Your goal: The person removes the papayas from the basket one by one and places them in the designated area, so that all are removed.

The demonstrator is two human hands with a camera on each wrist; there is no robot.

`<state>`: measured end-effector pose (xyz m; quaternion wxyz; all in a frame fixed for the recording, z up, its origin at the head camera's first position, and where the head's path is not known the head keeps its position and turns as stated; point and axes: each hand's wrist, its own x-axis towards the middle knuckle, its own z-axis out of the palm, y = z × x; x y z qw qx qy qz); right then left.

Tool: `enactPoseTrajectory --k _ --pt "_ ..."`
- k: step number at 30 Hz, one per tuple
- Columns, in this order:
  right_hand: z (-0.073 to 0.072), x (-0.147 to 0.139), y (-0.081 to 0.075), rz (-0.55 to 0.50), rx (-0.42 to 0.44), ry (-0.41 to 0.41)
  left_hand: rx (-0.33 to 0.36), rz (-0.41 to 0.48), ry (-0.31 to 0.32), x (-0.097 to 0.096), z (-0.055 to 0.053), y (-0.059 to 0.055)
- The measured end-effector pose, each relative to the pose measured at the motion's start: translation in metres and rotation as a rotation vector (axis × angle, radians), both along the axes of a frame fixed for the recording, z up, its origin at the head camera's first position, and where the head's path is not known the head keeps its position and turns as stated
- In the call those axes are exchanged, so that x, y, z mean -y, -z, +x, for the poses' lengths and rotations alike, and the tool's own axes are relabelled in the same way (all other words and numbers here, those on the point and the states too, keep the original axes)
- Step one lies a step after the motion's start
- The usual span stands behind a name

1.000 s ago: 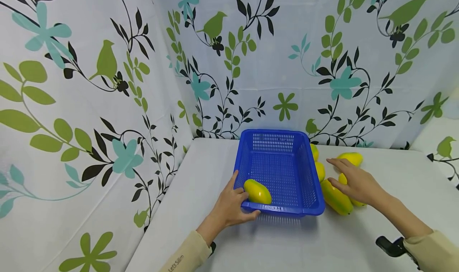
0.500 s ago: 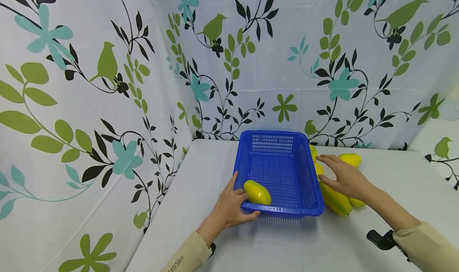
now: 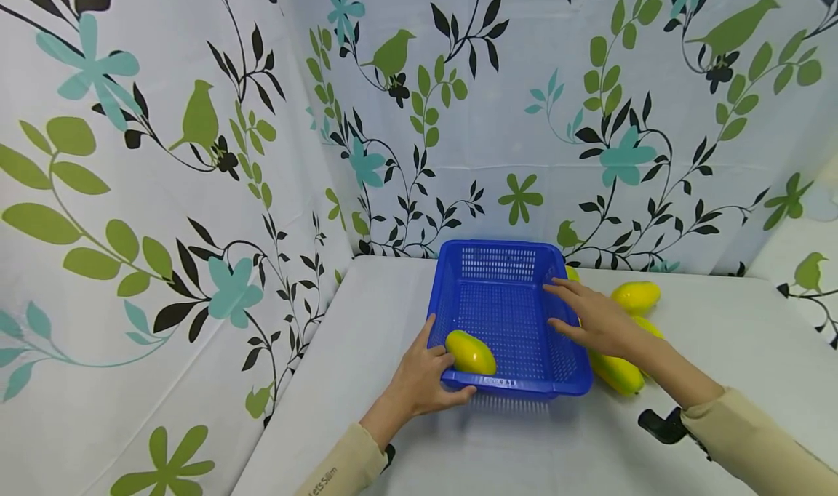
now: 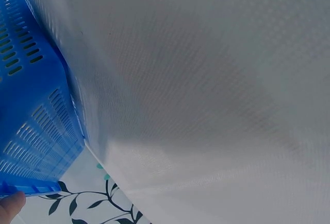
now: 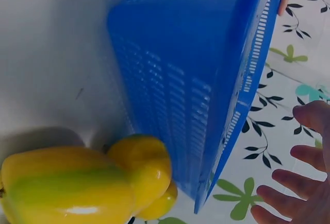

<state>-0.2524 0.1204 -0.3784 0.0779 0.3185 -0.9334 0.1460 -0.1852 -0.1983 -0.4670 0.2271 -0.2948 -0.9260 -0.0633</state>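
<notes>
A blue perforated plastic basket [image 3: 524, 386] stands on the white table. My left hand [image 3: 419, 380] grips its front-left corner, fingers over the left rim and thumb at the front edge. One yellow-green mango [image 3: 470, 352] lies inside at that corner, close to these fingers. My right hand [image 3: 599, 318] hovers over the basket's right rim with fingers spread and nothing held. Under and beyond that forearm lie several more mangoes, such as a long one [image 3: 615, 372], partly hidden. From the right wrist, the spread hand [image 5: 304, 172] shows above the basket's outer wall [image 5: 170, 80].
Mangoes [image 5: 67, 185] sit against the basket's right side on the table. Another mango [image 3: 636, 296] lies farther back on the right. A patterned cloth [image 3: 406, 118] with leaves and birds hangs behind and to the left of the white table [image 3: 380, 292].
My right hand has moved left from above the mangoes to over the basket's right rim, uncovering the mango at the back right. The left hand and basket have stayed put.
</notes>
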Motion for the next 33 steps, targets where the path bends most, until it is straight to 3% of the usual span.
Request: enactPoseTrajectory --k 12,17,33 --pt "0.0 0.037 0.007 -0.011 0.036 -0.082 0.025 -0.002 0.001 0.0 0.001 0.001" --pt "0.002 0.053 0.01 -0.028 0.04 -0.134 -0.006 -0.01 0.013 0.0 -0.001 0.0" --pt "0.007 0.095 0.028 0.067 0.022 -0.231 -0.045 -0.015 0.025 0.0 -0.001 0.0"
